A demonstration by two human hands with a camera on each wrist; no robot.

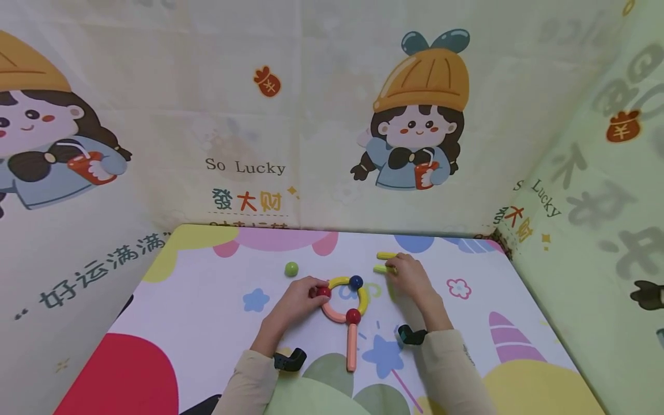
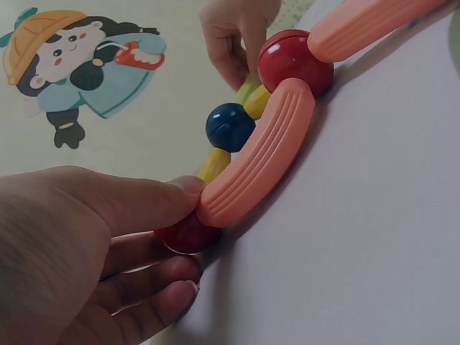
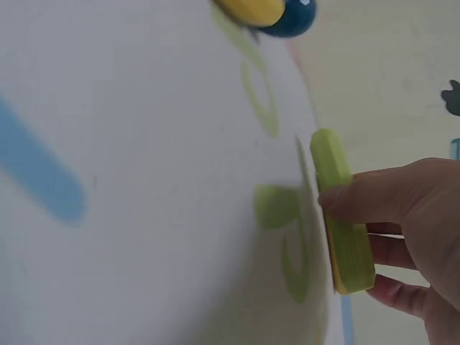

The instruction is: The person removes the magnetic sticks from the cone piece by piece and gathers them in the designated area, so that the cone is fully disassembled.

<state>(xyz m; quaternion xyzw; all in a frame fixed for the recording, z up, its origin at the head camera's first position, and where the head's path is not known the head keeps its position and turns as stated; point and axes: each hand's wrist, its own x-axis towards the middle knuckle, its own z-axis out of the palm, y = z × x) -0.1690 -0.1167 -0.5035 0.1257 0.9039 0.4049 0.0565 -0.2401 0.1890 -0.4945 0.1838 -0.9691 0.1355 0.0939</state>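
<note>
Between the hands, the pink-and-yellow plastic ring [image 1: 363, 301] was best held steady, its glossy red ball [image 1: 324, 292] pinched by the left hand [image 1: 299, 297], the straight lime-green rod [image 3: 350, 246] mid-length by the right hand [image 1: 411, 278].

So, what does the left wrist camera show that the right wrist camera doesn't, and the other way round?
Only the left wrist view shows the left hand, the red balls, the curved pink piece and the straight pink stick. Only the right wrist view shows the blue bar and green lettering printed on the tabletop. Both show the right hand, the light green stick it pinches, the dark blue ball and a yellow piece.
</note>
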